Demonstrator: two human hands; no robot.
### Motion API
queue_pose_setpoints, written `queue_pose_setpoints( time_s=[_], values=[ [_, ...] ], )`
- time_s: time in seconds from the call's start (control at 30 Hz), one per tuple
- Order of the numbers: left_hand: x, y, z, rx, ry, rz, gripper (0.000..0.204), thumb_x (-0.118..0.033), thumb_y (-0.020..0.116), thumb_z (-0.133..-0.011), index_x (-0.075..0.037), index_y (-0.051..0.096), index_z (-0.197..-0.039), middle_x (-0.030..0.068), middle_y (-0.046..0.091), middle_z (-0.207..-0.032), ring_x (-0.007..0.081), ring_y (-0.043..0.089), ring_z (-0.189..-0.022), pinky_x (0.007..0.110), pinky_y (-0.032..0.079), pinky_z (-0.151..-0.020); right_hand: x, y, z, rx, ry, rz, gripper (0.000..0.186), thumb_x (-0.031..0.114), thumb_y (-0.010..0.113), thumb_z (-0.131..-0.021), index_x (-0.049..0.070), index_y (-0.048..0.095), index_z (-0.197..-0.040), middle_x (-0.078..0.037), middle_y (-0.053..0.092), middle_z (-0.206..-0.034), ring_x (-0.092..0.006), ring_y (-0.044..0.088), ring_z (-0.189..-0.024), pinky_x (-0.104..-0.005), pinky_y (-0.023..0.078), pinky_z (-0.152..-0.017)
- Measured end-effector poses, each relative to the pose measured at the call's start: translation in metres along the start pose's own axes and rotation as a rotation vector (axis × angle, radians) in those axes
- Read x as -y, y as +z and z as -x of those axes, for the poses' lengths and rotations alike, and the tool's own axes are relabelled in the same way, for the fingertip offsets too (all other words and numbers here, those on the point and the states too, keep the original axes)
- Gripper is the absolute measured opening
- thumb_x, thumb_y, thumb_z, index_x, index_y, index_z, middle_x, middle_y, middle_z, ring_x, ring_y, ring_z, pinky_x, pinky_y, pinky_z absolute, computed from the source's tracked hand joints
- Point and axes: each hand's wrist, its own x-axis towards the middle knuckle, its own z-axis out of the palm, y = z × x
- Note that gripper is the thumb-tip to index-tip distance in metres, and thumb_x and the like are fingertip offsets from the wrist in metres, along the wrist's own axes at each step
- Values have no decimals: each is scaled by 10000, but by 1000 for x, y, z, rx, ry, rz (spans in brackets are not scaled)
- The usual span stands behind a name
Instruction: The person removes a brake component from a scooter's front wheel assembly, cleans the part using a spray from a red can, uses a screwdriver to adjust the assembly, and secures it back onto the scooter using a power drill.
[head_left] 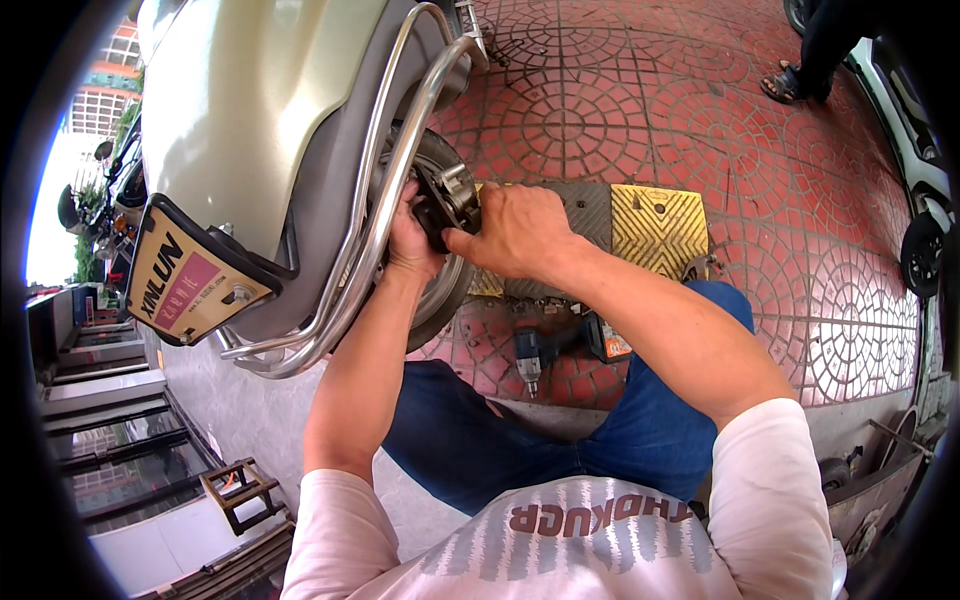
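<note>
Head view puts a dark part [432, 222] at the wheel [437, 302], between the curled left hand [412, 240] and right hand [518, 230], whether pinched I cannot tell; it looks stiff, fairly light, possibly greasy, best held by its edges.

White short-sleeved printed shirt [600, 560], blue jeans [470, 433]

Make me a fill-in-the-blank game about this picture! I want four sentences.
1. The left hand and right hand are by the round, tyred ____ of the motor scooter.
2. The cordless impact driver lies on paving coloured ____.
3. The right end of the rubber speed bump is ____.
4. The person's jeans are ____.

Missing words: wheel; red; yellow; blue.
</note>
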Motion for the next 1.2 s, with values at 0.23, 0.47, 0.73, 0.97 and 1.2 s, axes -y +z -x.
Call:
queue_pose_setpoints(
  time_s=[0.23, 0.47, 0.73, 0.97, 1.2],
  values=[
    [-1, 12, 7, -30, 8, -32, 511, -450, 499, -967, -28, 679, -1189, 137, 750, -1112, 292, 719, -1034, 427, 550, -978, -7, 9, -4, -24, -4, 14, 705, 583, 630, -853, -100, 692, -1019, -284, 730, -892, -422, 735, -892, -482, 583, -832],
    [-1, 13, 7, -24, 12, -18, 490, -446, 488, -990, -49, 663, -1217, 121, 743, -1125, 285, 715, -1032, 428, 553, -966, -3, 5, -1, -22, -5, -4, 659, 574, 637, -848, -59, 709, -1017, -259, 736, -862, -413, 738, -859, -478, 587, -804],
    [-1, 14, 6, 28, -14, 12, 456, -438, 496, -1001, -65, 666, -1201, 102, 745, -1100, 267, 720, -1005, 419, 558, -948, -3, 4, -2, -6, 15, 17, 665, 560, 633, -829, -71, 725, -1019, -251, 751, -950, -381, 748, -917, -452, 589, -838],
    [1, 10, 4, 1, 5, -36, 538, -475, 474, -985, -36, 673, -1224, 140, 748, -1146, 298, 718, -1045, 433, 541, -993, -3, 4, -1, 3, 20, 37, 656, 556, 626, -840, -68, 731, -1013, -247, 752, -944, -370, 751, -915, -445, 593, -833],
    [0, 19, 6, -6, 30, -13, 396, -413, 556, -971, -89, 676, -1166, 79, 744, -1061, 241, 722, -964, 401, 568, -906, -4, 2, -3, 21, 16, 44, 655, 557, 629, -849, -66, 741, -1017, -245, 754, -957, -365, 752, -926, -440, 594, -836]
  ],
)
